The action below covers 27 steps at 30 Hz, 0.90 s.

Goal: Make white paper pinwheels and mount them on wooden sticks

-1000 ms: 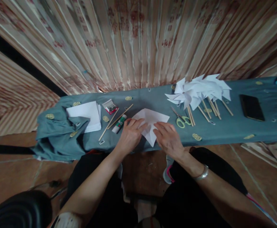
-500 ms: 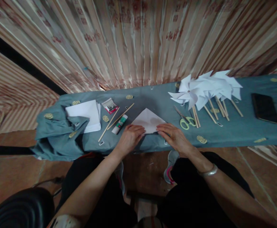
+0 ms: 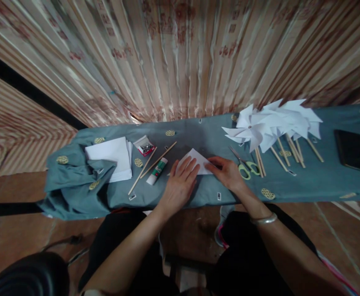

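Note:
A white sheet of paper (image 3: pixel 202 161), folded into a triangle, lies on the cloth in front of me with its peak pointing away. My left hand (image 3: pixel 181 183) rests flat over its left part, fingers stretched out and slightly spread. At the paper's right corner, my right hand (image 3: pixel 226 170) has its thumb and fingers closed on the edge. Left of the paper lies a glue stick (image 3: pixel 157 171), with two wooden sticks (image 3: pixel 159 159) beside it. Green-handled scissors (image 3: pixel 244 166) lie just right of my right hand.
Several paper pinwheels (image 3: pixel 275 123) on wooden sticks lie at the back right, and a black phone (image 3: pixel 354 150) farther right. A stack of white paper (image 3: pixel 112 154) and a small box of metal pins (image 3: pixel 144 145) lie left. The cloth-covered table (image 3: pixel 192 193) is narrow.
My left hand has moved from pinching the paper's near left edge to lying flat on top of it. The right hand stays at the right corner. The view has shifted slightly.

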Available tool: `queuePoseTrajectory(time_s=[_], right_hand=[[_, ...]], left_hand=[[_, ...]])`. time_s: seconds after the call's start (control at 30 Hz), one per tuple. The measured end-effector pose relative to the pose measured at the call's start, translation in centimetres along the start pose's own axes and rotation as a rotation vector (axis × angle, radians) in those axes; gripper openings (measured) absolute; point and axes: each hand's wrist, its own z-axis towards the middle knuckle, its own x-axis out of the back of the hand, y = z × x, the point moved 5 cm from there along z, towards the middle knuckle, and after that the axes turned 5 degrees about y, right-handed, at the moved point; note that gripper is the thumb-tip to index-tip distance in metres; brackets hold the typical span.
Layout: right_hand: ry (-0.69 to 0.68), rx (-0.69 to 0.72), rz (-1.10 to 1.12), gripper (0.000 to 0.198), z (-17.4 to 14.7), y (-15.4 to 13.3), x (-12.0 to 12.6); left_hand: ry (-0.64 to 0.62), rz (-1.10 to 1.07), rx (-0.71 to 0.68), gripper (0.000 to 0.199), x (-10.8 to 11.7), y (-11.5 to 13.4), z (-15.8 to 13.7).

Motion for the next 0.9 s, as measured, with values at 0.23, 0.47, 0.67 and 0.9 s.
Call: queuePoseTrajectory(time_s=[0.23,0.47,0.67,0.9], right_hand=[[0.034,-0.076,-0.085,0.02,-0.1,-0.6,0.1],[0.032,-0.073,-0.111,0.022,0.0,-0.6,0.0],[0.029,-0.077,-0.113,0.024,0.1,-0.5,0.0],[0.029,-0.099,-0.137,0.025,0.2,-0.9,0.2]], left_hand=[[-0.155,-0.001,0.028,0.06,-1.8,0.7,-0.8],[-0.203,-0.011,0.055,0.066,-2.3,0.4,-0.8],[-0.2,-0.026,0.071,0.067,-2.4,0.2,-0.5],[-0.208,-0.023,0.081,0.067,-2.5,0.1,-0.4]])
